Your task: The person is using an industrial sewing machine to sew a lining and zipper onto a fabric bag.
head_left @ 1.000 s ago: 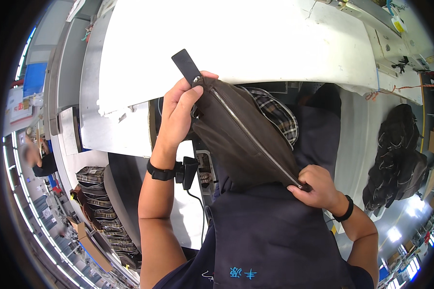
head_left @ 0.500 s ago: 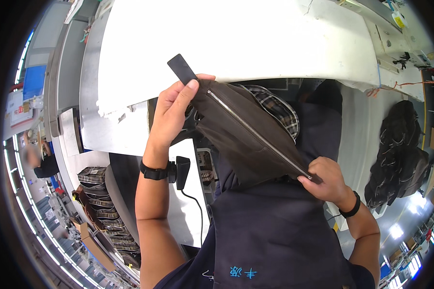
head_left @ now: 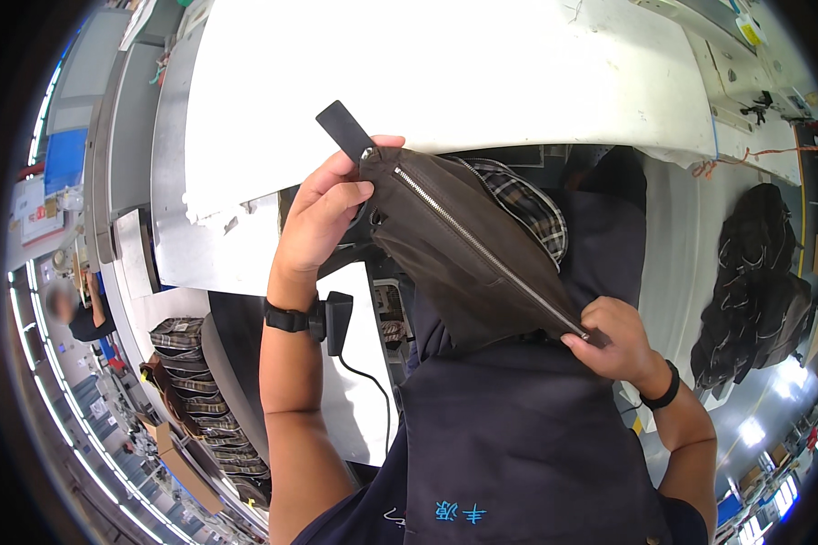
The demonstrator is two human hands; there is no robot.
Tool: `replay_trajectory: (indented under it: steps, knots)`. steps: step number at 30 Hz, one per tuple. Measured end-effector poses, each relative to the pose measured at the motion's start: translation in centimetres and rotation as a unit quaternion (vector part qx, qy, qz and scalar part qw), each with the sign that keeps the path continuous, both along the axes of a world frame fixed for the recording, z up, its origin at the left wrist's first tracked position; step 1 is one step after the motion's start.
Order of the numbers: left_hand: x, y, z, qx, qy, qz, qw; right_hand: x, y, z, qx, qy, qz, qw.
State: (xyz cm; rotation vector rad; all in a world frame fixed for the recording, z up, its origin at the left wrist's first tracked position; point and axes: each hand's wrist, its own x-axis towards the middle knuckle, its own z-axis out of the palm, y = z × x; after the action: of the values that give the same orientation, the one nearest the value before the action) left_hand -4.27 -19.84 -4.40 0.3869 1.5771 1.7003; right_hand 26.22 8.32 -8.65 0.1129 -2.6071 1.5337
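A dark brown fabric pouch (head_left: 463, 263) is stretched slantwise between my hands, above my dark apron. Its silver zipper (head_left: 473, 241) runs from upper left to lower right along the face. A second zipped edge gapes at the far side and shows a plaid lining (head_left: 525, 204). My left hand (head_left: 323, 213) grips the upper left corner, thumb on the near face and fingers partly behind it. A flat dark tab (head_left: 344, 127) sticks out past that corner, over the white table. My right hand (head_left: 613, 338) pinches the lower right corner at the zipper's end.
A white worktable (head_left: 445, 73) spans the far side. Folded plaid-lined pieces (head_left: 200, 391) are stacked at the left. Dark fabric pieces (head_left: 754, 282) hang in a bundle at the right. A person (head_left: 86, 313) is at the far left. A black cable (head_left: 377, 381) hangs from my left wrist device.
My left thumb has slid down off the tab's base, uncovering a small metal bit at the corner. The right hand keeps its pinch and the pouch has barely moved.
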Motion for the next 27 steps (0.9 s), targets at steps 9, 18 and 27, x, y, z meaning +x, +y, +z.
replay_trajectory:
  steps: [9, 18, 27]
  knots:
    - [-2.4, -2.7, -1.6, 0.075, -0.030, -0.036, 0.996, -0.4, 1.9, 1.4, -0.107, -0.077, -0.001, 0.991]
    - [-3.2, -2.7, -3.4, 0.143, 0.004, -0.029, 0.989, -0.2, 2.1, 2.4, -0.082, -0.053, 0.011, 0.995]
    - [-3.4, -2.4, -4.9, 0.162, -0.054, -0.009, 0.985, -0.9, 0.6, 3.0, -0.050, 0.020, 0.057, 0.997]
